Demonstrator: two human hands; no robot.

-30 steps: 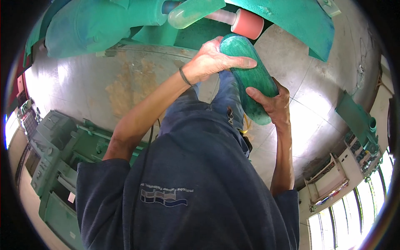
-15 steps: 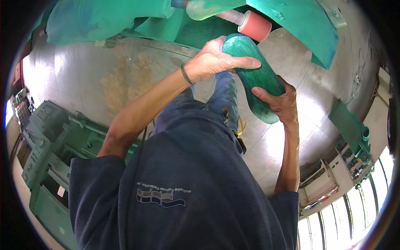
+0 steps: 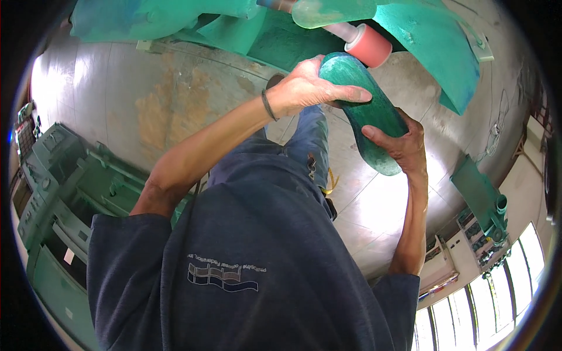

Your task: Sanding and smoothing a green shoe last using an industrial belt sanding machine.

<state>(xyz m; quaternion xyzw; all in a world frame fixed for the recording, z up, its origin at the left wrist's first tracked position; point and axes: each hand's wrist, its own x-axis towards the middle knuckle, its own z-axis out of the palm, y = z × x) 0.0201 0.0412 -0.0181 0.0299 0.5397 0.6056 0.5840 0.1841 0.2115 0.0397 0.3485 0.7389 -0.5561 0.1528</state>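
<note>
The green machine (image 3: 240, 38) stands ahead of both hands. A green sole-shaped piece (image 3: 379, 111) lies between the hands, its far end angled toward the machine. The left hand (image 3: 310, 88) grasps the far portion, thumb across the face; the right hand (image 3: 407, 146) grasps the right edge of the nearer portion, fingers largely hidden. This spaced two-hand grip probably resists twisting. The pink roller (image 3: 369, 47) sits just beyond the left hand, to its right; contact with the piece cannot be determined. A dark wristband (image 3: 268, 105) encircles the left wrist, apart from the grip.
</note>
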